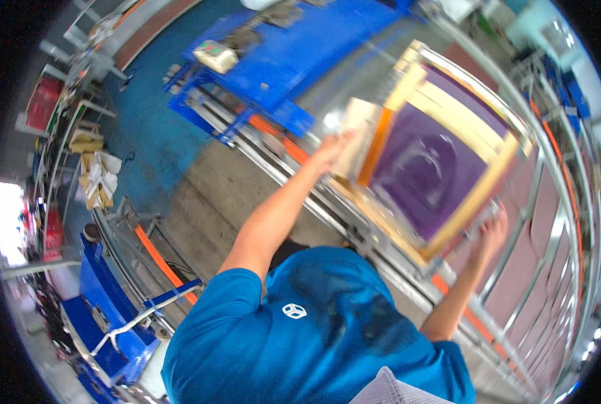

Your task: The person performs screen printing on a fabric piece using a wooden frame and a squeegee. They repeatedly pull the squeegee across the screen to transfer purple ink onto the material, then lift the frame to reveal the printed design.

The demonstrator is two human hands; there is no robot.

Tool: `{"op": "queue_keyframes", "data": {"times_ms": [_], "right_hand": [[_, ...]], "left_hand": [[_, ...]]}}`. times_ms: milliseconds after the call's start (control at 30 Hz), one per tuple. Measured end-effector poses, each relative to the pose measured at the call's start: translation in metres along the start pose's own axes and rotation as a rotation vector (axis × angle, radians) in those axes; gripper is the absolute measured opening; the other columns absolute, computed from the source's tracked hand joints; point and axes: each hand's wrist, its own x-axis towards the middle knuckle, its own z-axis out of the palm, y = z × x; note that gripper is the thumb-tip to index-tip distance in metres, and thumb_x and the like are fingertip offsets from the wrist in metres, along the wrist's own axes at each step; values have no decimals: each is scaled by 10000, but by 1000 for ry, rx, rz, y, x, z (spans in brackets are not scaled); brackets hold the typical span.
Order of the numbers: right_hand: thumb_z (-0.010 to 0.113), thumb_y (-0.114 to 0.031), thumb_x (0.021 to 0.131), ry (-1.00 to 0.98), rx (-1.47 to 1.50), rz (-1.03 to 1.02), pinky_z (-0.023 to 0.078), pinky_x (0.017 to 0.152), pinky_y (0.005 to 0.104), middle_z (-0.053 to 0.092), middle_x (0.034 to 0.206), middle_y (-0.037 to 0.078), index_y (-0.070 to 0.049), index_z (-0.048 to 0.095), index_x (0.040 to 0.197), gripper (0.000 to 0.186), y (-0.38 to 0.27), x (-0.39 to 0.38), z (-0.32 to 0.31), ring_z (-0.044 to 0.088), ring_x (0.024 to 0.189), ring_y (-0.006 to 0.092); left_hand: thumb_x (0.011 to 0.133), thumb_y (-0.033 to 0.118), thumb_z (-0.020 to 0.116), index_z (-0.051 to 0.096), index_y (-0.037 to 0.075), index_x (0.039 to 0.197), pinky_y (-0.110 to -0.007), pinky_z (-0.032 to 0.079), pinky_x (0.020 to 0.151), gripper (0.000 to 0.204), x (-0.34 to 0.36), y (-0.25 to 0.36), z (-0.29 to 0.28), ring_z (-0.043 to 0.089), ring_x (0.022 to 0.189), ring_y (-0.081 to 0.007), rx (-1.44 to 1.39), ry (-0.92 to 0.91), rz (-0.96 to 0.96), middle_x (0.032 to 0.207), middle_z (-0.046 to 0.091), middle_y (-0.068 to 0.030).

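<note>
Workshop floor, grey concrete beside blue-painted machinery [280, 60], with long metal rails [395, 269] running diagonally under a printing line. A person in a blue shirt [314, 337] leans over the rails. Left hand [331, 149] is flat, fingers together, against the near-left edge of a wooden screen-printing frame [479, 195] with purple mesh [425, 168]. Right hand [492, 232] grips the lower-right frame corner, fingers curled about the wood. Frame sits tilted above the rails. Judgement: frame rigid and moderately light; mesh taut, easily punctured, possibly ink-wet and slippery. Hold by the timber edges only, at opposite sides.
</note>
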Motion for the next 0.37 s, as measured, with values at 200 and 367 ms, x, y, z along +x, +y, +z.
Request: {"op": "queue_keyframes", "data": {"times_ms": [200, 367], "right_hand": [[521, -374, 1022, -699, 473, 114, 472, 746, 211, 636, 1236, 79, -147, 530, 1431, 468, 4, 329, -108, 611, 1013, 121], [480, -535, 1002, -67, 630, 388, 145, 1243, 400, 493, 1468, 145, -184, 352, 1557, 670, -75, 353, -35, 410, 1410, 273]], "left_hand": [[884, 637, 651, 559, -65, 1340, -378, 513, 958, 842, 74, 144, 197, 610, 1191, -268, -73, -17, 176, 1291, 611, -237], [845, 656, 681, 557, -19, 1357, -413, 542, 922, 857, 48, 233, 230, 672, 1057, -298, 32, 109, 321, 1219, 663, -204]]}}
